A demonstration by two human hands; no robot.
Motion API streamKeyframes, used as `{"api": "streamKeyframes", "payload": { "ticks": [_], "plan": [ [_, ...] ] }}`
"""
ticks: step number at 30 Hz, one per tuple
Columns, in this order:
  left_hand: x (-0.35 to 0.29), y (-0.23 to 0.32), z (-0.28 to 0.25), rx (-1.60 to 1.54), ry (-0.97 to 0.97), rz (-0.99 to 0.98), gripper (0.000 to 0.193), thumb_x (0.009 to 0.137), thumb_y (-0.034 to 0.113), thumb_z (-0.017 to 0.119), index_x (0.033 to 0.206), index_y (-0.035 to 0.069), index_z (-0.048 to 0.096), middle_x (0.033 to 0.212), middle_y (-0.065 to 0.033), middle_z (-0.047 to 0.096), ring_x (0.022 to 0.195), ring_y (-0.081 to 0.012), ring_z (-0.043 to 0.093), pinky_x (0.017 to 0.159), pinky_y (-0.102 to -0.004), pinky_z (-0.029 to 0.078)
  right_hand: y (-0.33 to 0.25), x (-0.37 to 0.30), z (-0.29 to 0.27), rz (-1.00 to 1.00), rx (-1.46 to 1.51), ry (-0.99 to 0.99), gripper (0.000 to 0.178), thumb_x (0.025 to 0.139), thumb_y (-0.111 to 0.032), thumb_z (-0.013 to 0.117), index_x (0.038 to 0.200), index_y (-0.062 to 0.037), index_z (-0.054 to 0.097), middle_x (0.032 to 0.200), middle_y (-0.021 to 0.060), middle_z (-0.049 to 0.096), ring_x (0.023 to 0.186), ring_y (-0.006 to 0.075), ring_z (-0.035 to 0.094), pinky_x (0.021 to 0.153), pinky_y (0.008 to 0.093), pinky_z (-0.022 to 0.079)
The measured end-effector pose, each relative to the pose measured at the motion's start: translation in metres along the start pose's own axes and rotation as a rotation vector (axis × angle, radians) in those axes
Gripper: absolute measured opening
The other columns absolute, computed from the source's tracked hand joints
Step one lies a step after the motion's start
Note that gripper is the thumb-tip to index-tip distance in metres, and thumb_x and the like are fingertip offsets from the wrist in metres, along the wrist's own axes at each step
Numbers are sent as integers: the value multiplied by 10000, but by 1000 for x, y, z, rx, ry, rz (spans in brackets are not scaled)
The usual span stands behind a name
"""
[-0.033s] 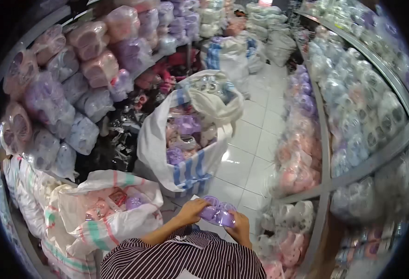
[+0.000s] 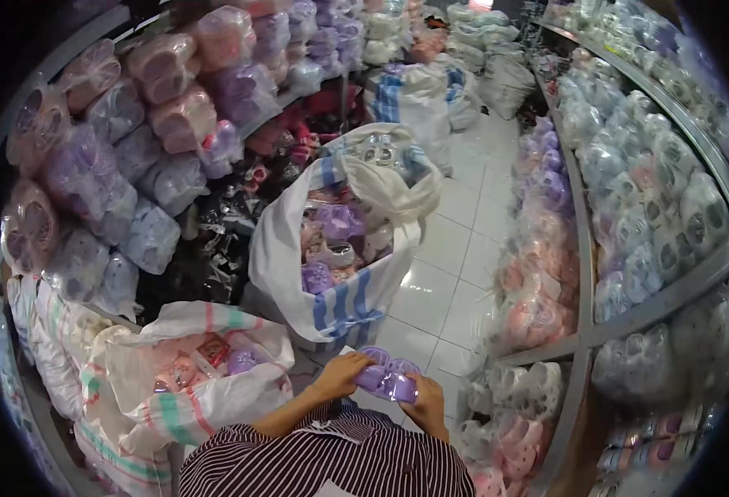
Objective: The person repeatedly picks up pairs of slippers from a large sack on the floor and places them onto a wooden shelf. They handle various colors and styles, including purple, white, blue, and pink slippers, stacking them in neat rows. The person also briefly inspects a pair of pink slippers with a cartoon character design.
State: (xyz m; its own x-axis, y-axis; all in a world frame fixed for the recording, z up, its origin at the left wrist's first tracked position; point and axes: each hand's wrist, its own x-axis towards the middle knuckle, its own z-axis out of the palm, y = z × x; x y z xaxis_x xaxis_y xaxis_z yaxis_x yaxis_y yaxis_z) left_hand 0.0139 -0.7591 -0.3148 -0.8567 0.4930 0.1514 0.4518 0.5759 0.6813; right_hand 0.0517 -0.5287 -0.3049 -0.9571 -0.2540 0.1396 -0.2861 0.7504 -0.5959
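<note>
A pair of light purple slip-on sandals, shiny as if wrapped in clear plastic, is held side by side in front of my body. My left hand grips the left end, and my right hand has the right end between thumb and fingers. Just beyond my hands stands a tall white sack with blue stripes, its top open on purple, pink and pale footwear. To my left, a white sack with green and red stripes gapes open, with pink and purple footwear inside.
Plastic-wrapped pastel footwear is piled on the left shelving. On the right, a metal rack bears more bagged pairs. White floor tiles form an aisle between them. Further full sacks stand at the far end.
The surroundings have shifted slightly to the right in the picture. Both hands keep the same grip on the purple sandals.
</note>
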Motion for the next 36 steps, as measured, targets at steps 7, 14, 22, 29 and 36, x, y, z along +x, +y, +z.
{"api": "streamKeyframes", "payload": {
  "ticks": [7, 14, 22, 29, 36],
  "plan": [
    [24, -62, -51, -87, 228, -62, 519, 553, 1, 548, 1068, 50, 512, 1056, -144, 549, 1031, -330, 498, 858, -400, 403, -8, 117, 28, -137, -21, -145, 509, 564, -142, 679, 1050, -91, 538, 1042, 102, 565, 1018, 290, 495, 902, 397, 351],
    [86, -148, -75, 24, 254, -273, 617, 544, 75, 622, 1149, 91, 497, 1152, -93, 517, 1096, -294, 466, 916, -386, 376, 7, 260, 62, -369, -100, -167, 591, 563, -79, 670, 1126, -83, 492, 1090, 87, 548, 1065, 265, 474, 930, 425, 329],
    [166, -247, -101, 166, 478, -407, 555, 551, 15, 578, 1101, 89, 547, 1179, -70, 525, 1148, -264, 446, 971, -382, 349, 34, 397, 133, -537, -234, 28, 527, 636, -53, 609, 1145, -92, 478, 1190, 26, 509, 1146, 230, 426, 967, 427, 301],
    [180, -310, -59, 374, 505, -499, 438, 644, -57, 521, 1043, 112, 587, 1179, -29, 536, 1151, -222, 451, 941, -361, 384, 80, 411, 205, -443, -398, -191, 540, 760, -131, 529, 1279, -124, 378, 1403, 66, 294, 1296, 295, 238, 991, 507, 264],
    [154, -334, -16, 209, 131, -714, 460, 687, -58, 532, 1130, 65, 541, 1212, -69, 519, 1194, -249, 421, 985, -318, 361, 136, 373, 245, -273, -327, -649, 601, 736, -155, 544, 1310, -165, 364, 1410, 89, 274, 1313, 331, 214, 936, 552, 338]
  ]
}}
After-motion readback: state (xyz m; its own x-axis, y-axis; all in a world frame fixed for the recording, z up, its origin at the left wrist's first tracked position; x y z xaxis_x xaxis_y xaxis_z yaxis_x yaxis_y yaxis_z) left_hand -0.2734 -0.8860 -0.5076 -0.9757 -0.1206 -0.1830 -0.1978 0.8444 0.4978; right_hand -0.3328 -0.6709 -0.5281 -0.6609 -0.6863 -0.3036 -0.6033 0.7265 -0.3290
